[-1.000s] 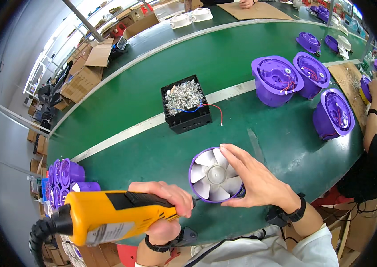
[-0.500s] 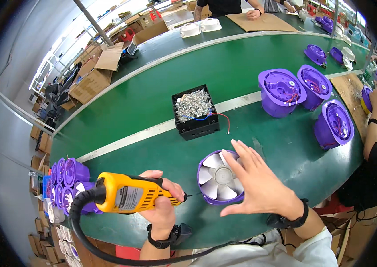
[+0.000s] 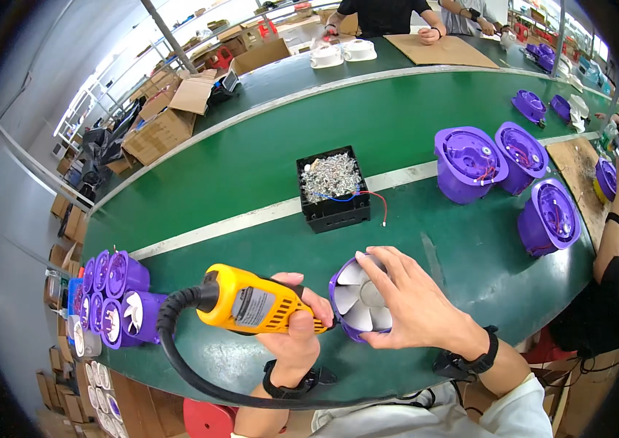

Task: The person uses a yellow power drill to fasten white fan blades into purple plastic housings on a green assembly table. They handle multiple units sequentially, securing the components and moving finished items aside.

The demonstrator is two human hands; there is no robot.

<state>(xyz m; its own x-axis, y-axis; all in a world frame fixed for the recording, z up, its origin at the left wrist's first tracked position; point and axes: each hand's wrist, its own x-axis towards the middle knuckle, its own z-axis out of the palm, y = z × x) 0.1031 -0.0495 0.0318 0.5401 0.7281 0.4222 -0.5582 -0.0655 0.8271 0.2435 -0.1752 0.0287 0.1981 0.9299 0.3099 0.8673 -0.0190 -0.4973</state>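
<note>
My left hand (image 3: 296,342) is wrapped round a yellow corded electric screwdriver (image 3: 254,306), which lies sideways with its nose to the right. The nose meets the left rim of a purple round housing with a pale grey fan (image 3: 357,301) inside; whether they touch I cannot tell. Over the right side of that fan housing lies my right hand (image 3: 426,310), fingers on the far rim and thumb on the near rim, gripping it. The palm hides part of the blades. Beyond stands a black box (image 3: 335,213) full of small metal screws, with a thin red and blue wire across it.
Several purple housings (image 3: 470,164) stand at the right, and more (image 3: 125,276) are stacked at the left edge. A co-worker's arm (image 3: 612,226) reaches in at the far right beside a wooden board (image 3: 576,164). Another person stands across the green table (image 3: 251,146).
My left hand has brought the screwdriver right, up to the fan housing. My right hand has closed from hovering open onto the rim. The view has shifted slightly.
</note>
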